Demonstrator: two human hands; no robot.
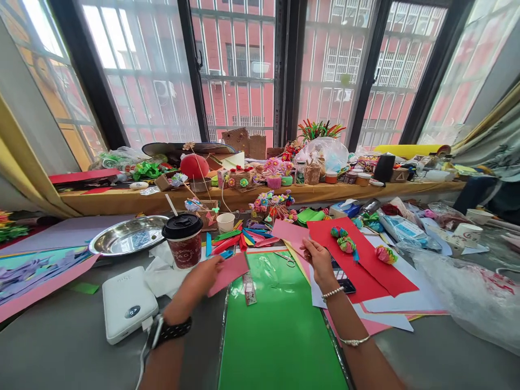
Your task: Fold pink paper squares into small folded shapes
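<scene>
My left hand is closed on a piece of pink paper, its free end pointing right over a green sheet. Between the thumb and fingers of my right hand is the edge of another pink paper piece, which reaches up and left. Below and between the hands, a short ruler lies on the green sheet. A pair of scissors rests near the sheet's far edge. Strips of coloured paper are heaped just beyond my left hand.
A lidded paper cup and a white power bank stand left of my left arm, with a steel tray behind. On the right, red paper bears several paper flowers, partly over a phone. Crafts crowd the sill.
</scene>
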